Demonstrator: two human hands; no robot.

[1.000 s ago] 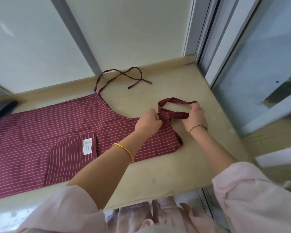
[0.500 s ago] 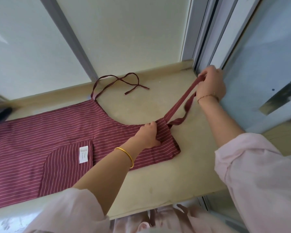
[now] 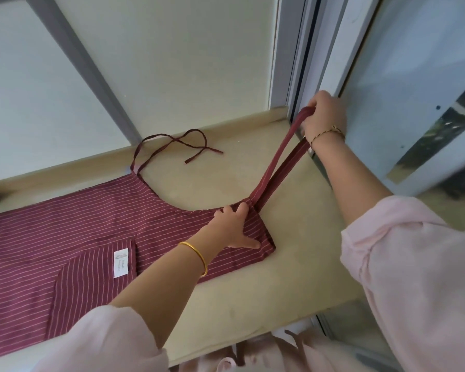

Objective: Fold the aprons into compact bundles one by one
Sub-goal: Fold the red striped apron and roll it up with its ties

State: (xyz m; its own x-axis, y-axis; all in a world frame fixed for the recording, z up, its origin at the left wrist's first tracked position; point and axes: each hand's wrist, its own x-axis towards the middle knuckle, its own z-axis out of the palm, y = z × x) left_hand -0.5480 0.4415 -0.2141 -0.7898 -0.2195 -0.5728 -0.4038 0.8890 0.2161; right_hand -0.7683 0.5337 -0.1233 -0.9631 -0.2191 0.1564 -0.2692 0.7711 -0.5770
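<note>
The striped apron (image 3: 97, 234) is spread flat on the tabletop (image 3: 293, 264), lengthwise left to right (bib rightward), pinned under the left hand (image 3: 232, 228), fingers straight; its neck strap (image 3: 278, 162) is gripped taut up-right by the right hand (image 3: 324, 116).

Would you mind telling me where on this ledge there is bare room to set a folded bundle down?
Bare ledge lies near the front edge, right of the apron. A smaller bare patch sits between the loose tie and the taut neck strap that the right hand pulls. The left hand presses the bib; the ledge's left is covered.
</note>
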